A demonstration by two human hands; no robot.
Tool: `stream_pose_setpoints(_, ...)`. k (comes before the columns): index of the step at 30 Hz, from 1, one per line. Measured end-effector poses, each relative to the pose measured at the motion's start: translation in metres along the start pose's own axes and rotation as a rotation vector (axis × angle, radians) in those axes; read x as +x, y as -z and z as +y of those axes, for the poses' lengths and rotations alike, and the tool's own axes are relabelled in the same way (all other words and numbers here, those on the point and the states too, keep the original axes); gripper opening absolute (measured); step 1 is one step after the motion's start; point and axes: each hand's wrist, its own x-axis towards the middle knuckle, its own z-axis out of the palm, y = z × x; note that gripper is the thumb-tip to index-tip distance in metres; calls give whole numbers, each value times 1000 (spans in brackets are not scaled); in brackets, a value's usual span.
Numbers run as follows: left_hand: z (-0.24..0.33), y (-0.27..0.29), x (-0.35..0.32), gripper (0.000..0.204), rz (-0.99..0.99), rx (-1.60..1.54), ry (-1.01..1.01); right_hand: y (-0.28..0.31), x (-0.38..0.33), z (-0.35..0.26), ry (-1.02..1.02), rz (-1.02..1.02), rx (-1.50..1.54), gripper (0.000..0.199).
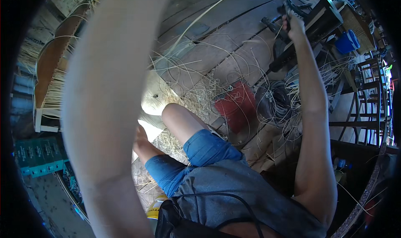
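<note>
My right arm reaches out to the upper right. My right hand (295, 26) is closed around a dark, narrow object (286, 11) whose kind I cannot make out. It is beside a black cylindrical metal piece (307, 39). My left forearm (110, 87) is raised close in front, large and blurred, and runs past the top edge; the left hand itself is not visible. A long pale cane strip (204, 15) slants down from the top toward a tangle of thin strands. Behind my left arm, part of the view is hidden.
Cane shavings (202, 94) litter the plank floor (234, 27) before my knees. A red flat piece (237, 106) and a dark wire coil (275, 102) lie there. Brown woven frames (50, 67) and teal boxes (39, 154) stand left; a blue container (347, 41) and dark chairs (369, 96) right.
</note>
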Motion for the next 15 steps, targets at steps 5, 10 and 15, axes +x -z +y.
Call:
stream_pose_setpoints(5,-195,39,5,50,-191,979,156,28,-34,85,-102,-19,-149,32)
stream_pose_setpoints(10,-253,89,-153,32,-385,618,511,90,-84,195,-233,115,-506,36)
stream_pose_setpoints(15,-286,143,-326,38,-258,759,809,156,-149,233,-360,1,-744,34)
